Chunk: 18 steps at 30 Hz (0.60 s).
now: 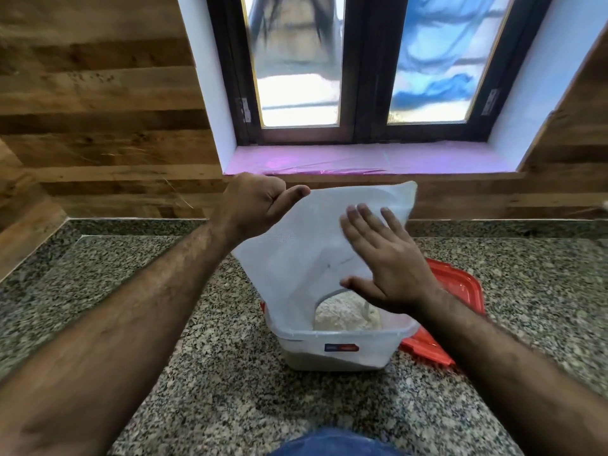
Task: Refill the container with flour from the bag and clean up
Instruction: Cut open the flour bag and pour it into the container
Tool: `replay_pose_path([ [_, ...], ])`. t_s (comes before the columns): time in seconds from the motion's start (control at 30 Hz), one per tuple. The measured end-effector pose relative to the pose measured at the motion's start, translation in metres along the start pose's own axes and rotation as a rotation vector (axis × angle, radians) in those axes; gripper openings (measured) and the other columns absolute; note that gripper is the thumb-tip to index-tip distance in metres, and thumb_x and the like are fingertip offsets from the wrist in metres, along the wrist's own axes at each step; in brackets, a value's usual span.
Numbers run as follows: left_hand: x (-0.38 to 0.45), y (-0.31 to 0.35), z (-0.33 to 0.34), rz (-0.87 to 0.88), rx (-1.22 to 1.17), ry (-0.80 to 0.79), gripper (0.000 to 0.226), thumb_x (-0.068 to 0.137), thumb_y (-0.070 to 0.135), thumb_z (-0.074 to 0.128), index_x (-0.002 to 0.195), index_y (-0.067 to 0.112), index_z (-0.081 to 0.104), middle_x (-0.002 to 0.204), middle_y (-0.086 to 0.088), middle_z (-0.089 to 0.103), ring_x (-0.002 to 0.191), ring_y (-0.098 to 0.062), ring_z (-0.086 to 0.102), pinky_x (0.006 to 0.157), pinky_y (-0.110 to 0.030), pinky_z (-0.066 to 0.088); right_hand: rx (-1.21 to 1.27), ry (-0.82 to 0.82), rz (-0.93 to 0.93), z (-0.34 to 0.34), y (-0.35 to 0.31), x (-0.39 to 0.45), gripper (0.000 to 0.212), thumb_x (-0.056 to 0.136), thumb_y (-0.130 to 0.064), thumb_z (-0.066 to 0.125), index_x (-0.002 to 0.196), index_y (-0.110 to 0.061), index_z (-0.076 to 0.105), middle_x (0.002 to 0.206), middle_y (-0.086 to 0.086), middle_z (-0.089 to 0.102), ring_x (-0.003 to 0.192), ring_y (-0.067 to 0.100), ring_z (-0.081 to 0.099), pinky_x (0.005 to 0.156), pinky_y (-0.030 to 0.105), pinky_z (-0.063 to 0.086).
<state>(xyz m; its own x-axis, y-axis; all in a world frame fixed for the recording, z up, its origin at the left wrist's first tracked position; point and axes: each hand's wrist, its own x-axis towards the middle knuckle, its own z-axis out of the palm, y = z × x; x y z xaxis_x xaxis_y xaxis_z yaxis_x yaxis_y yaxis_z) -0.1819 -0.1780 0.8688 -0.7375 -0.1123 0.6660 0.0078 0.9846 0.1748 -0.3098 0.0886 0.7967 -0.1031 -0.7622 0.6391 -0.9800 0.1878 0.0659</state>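
A clear rectangular plastic container (342, 343) sits on the speckled granite tabletop (210, 390), a mound of pale flour (345, 319) inside. Above it hangs the upended translucent white plastic bag (306, 245), mouth down in the container. The right hand (385, 258) lies flat and open-fingered against the bag's side, while farther back the left hand (256, 205) is fisted, pinching its top corner.

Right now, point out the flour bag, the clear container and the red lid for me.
flour bag (306, 245): head view, middle of its white upturned side.
clear container (335, 355): head view, front wall just below the label.
red lid (460, 291): head view, top face right of the container.
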Motion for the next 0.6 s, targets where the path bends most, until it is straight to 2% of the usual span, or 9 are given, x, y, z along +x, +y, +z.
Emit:
replay_pose_path([
  [0.13, 0.003, -0.002, -0.003, -0.050, -0.018, -0.003, 0.072, 0.106, 0.064, 0.050, 0.053, 0.017, 0.038, 0.046, 0.006, 0.031, 0.042, -0.010, 0.026, 0.046, -0.027, 0.017, -0.052, 0.152, -0.086, 0.010, -0.007, -0.014, 0.106, 0.096, -0.080, 0.031, 0.166, -0.001, 0.019, 0.175, 0.019, 0.013, 0.163, 0.036, 0.014, 0.130, 0.060, 0.019],
  [0.27, 0.003, 0.001, -0.002, -0.049, -0.023, -0.013, 0.070, 0.106, 0.061, 0.052, 0.052, 0.017, 0.040, 0.046, 0.006, 0.032, 0.042, -0.010, 0.027, 0.046, -0.026, 0.017, 0.048, 0.109, -0.201, 0.015, -0.010, -0.014, 0.086, 0.101, -0.072, 0.042, 0.145, -0.002, 0.063, 0.156, 0.019, 0.056, 0.147, 0.034, 0.052, 0.123, 0.058, 0.038],
  [0.3, 0.003, 0.002, -0.002, -0.044, -0.022, -0.017, 0.071, 0.106, 0.063, 0.050, 0.052, 0.018, 0.040, 0.046, 0.006, 0.032, 0.042, -0.009, 0.027, 0.046, -0.026, 0.017, 0.032, 0.153, -0.202, 0.015, -0.011, -0.015, 0.085, 0.101, -0.071, 0.042, 0.144, -0.002, 0.064, 0.155, 0.019, 0.056, 0.147, 0.034, 0.052, 0.123, 0.058, 0.037],
  [0.4, 0.002, 0.002, -0.001, -0.060, -0.040, -0.018, 0.077, 0.105, 0.070, 0.043, 0.053, 0.014, 0.044, 0.046, 0.004, 0.035, 0.042, -0.009, 0.028, 0.046, -0.025, 0.017, 0.018, 0.236, -0.131, 0.009, -0.015, -0.014, 0.096, 0.099, -0.075, 0.036, 0.161, -0.001, 0.037, 0.170, 0.021, 0.028, 0.161, 0.035, 0.027, 0.128, 0.058, 0.025],
  [0.43, 0.001, 0.002, -0.001, -0.067, -0.048, -0.016, 0.078, 0.105, 0.071, 0.042, 0.053, 0.013, 0.044, 0.046, 0.003, 0.036, 0.042, -0.009, 0.028, 0.046, -0.026, 0.017, 0.023, 0.202, -0.138, 0.010, -0.014, -0.014, 0.095, 0.099, -0.075, 0.037, 0.159, -0.002, 0.041, 0.169, 0.022, 0.033, 0.160, 0.035, 0.030, 0.129, 0.057, 0.023],
  [0.47, 0.001, 0.003, -0.001, -0.077, -0.055, -0.010, 0.079, 0.105, 0.072, 0.041, 0.053, 0.013, 0.044, 0.046, 0.003, 0.036, 0.042, -0.009, 0.028, 0.046, -0.027, 0.017, 0.040, 0.145, -0.163, 0.014, -0.013, -0.014, 0.087, 0.099, -0.073, 0.040, 0.148, -0.004, 0.059, 0.158, 0.023, 0.051, 0.151, 0.034, 0.046, 0.129, 0.056, 0.026],
  [0.5, 0.002, 0.004, -0.002, -0.086, -0.059, -0.003, 0.078, 0.105, 0.072, 0.041, 0.053, 0.014, 0.043, 0.046, 0.003, 0.035, 0.042, -0.008, 0.027, 0.046, -0.026, 0.017, 0.063, 0.106, -0.199, 0.017, -0.010, -0.015, 0.075, 0.100, -0.070, 0.046, 0.123, -0.007, 0.078, 0.132, 0.021, 0.073, 0.131, 0.032, 0.067, 0.127, 0.055, 0.031],
  [0.57, 0.003, 0.006, -0.005, -0.089, -0.067, 0.002, 0.076, 0.104, 0.073, 0.041, 0.053, 0.017, 0.041, 0.046, 0.005, 0.033, 0.041, -0.007, 0.026, 0.046, -0.021, 0.016, 0.114, 0.143, -0.235, 0.020, -0.008, -0.019, 0.064, 0.100, -0.066, 0.054, 0.079, -0.012, 0.080, 0.085, 0.008, 0.080, 0.090, 0.026, 0.080, 0.119, 0.055, 0.042],
  [0.6, 0.004, 0.008, -0.006, -0.087, -0.069, 0.004, 0.074, 0.104, 0.072, 0.041, 0.052, 0.019, 0.040, 0.046, 0.006, 0.032, 0.041, -0.007, 0.025, 0.046, -0.019, 0.015, 0.122, 0.202, -0.236, 0.020, -0.008, -0.020, 0.063, 0.100, -0.065, 0.054, 0.081, -0.012, 0.081, 0.086, 0.006, 0.080, 0.090, 0.026, 0.080, 0.115, 0.056, 0.045],
])
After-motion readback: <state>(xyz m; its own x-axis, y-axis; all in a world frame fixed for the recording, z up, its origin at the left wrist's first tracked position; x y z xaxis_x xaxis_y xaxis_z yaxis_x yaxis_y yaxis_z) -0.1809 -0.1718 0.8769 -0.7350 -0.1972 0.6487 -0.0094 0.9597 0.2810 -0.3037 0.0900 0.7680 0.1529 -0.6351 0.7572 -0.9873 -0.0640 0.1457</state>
